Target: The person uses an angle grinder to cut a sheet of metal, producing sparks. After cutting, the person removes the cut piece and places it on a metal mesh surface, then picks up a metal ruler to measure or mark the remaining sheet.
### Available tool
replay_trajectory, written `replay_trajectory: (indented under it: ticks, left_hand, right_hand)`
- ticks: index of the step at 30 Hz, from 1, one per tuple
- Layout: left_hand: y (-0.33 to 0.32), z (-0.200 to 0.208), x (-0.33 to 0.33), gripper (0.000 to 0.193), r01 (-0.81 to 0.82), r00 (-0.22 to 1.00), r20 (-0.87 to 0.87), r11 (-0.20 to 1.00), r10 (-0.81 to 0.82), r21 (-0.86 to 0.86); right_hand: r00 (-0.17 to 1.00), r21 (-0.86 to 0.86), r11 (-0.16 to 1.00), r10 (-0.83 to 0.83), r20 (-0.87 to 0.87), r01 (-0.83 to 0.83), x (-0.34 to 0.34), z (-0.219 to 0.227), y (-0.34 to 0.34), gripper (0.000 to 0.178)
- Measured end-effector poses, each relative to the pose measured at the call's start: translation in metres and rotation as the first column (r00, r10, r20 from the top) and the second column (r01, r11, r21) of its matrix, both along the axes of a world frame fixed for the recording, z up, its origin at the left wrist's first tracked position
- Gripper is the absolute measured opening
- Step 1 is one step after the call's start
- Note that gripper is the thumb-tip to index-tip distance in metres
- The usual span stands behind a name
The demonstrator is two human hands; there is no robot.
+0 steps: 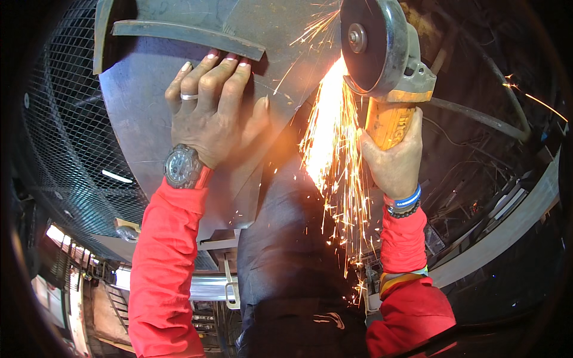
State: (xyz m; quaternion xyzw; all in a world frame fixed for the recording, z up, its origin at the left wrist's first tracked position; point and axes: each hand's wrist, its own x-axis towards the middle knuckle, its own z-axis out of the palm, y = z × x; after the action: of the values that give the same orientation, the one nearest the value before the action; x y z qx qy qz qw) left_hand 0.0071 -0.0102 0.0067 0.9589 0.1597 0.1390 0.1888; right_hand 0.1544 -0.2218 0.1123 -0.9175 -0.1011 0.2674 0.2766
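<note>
The right hand is wrapped around the angle grinder, at the right of the metal sheet; the spread left hand rests there, gripping nothing. Hold firmly, left fingers well clear of the disc.

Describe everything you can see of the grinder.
The grinder has a yellow handle, a grey metallic-looking head and a dark guard curving around a dark, round disc with a round metal fastener at its centre. It is held at the right, disc end away from the person, the right hand around the handle. Sparks streaming from the disc suggest it is running; glare hides the contact point.
</note>
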Motion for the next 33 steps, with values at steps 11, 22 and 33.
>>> replay_trajectory:
  ticks: [11, 22, 33]
  left_hand:
    - [0.0020, 0.0007, -0.0012, 0.058, 0.052, 0.999, -0.010, 0.998, -0.052, 0.034]
    - [0.0011, -0.0021, -0.0019, 0.053, 0.006, 1.000, 0.001, 1.000, -0.006, -0.005]
    - [0.0007, -0.0006, -0.0006, 0.050, -0.005, 1.000, 0.012, 1.000, 0.006, -0.005]
  right_hand:
    - [0.999, -0.009, 1.000, -0.020, -0.038, 0.019, -0.0011, 0.0033, 0.0020, 0.055]
    - [1.000, -0.014, 1.000, 0.016, -0.003, -0.016, -0.0003, 0.0000, 0.0008, 0.057]
    - [0.996, 0.003, 0.998, 0.065, 0.064, -0.065, 0.0039, -0.0057, -0.0003, 0.058]
